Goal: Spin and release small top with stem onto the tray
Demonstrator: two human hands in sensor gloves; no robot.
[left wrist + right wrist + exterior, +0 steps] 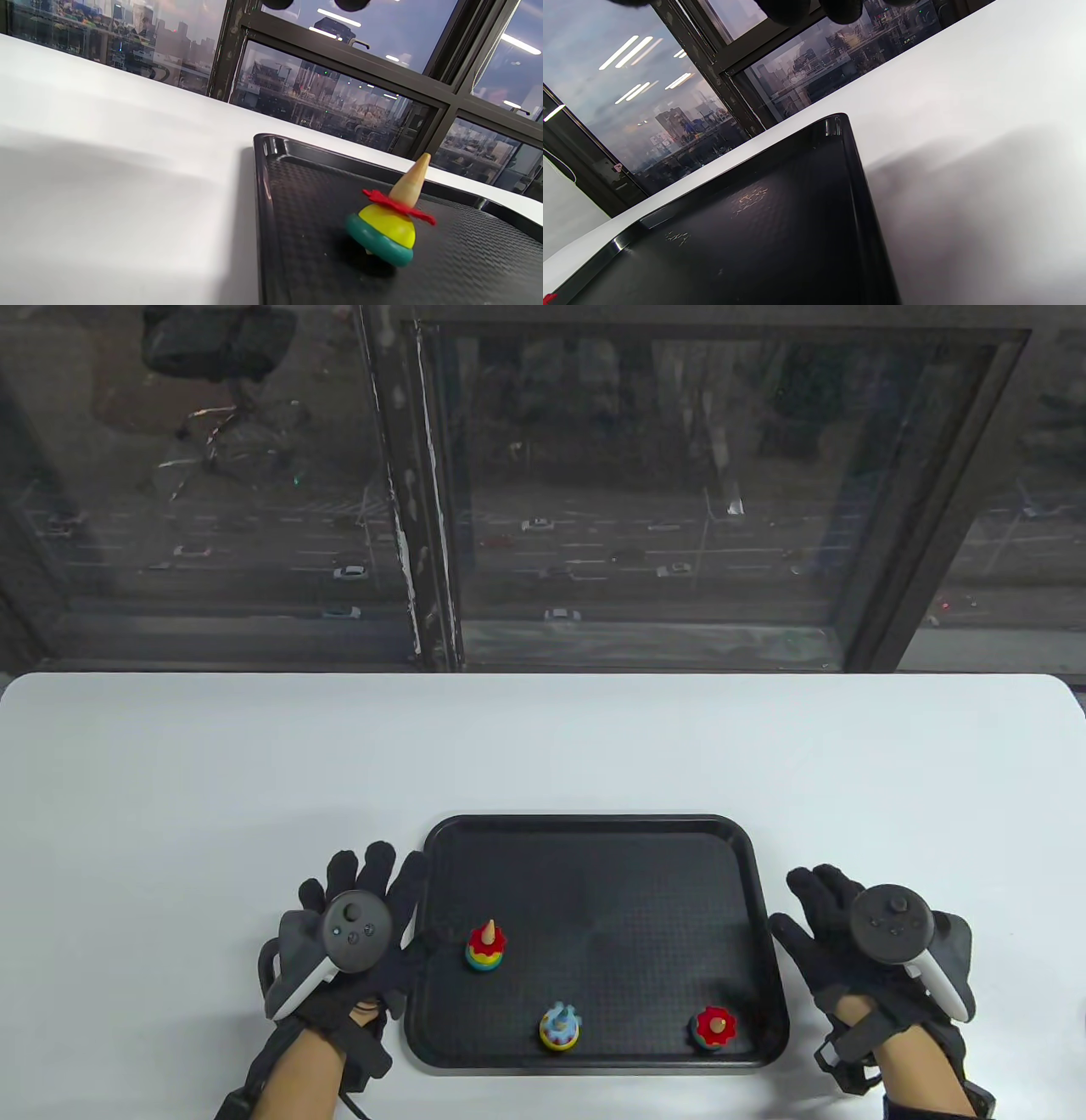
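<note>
White table (254, 746) holds a black tray (594, 827). Both my hands, left hand (356, 933) and right hand (848, 933), rest flat beside the tray, holding nothing. I should keep them off the tilting top (485, 946).

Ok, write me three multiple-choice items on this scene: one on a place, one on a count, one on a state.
1. Where does the top with the blue gear lie?
A. near edge of the tray
B. on the white table
C. in the left hand

2. How many tops are on the tray?
A. one
B. two
C. three

3. What do the hands hold?
A. a top each
B. nothing
C. the tray rim

Key:
1 A: the blue-gear top sits by the tray near edge.
2 C: with it the tall-stem top and red-gear top.
3 B: left hand and right hand lie spread, empty.
</note>
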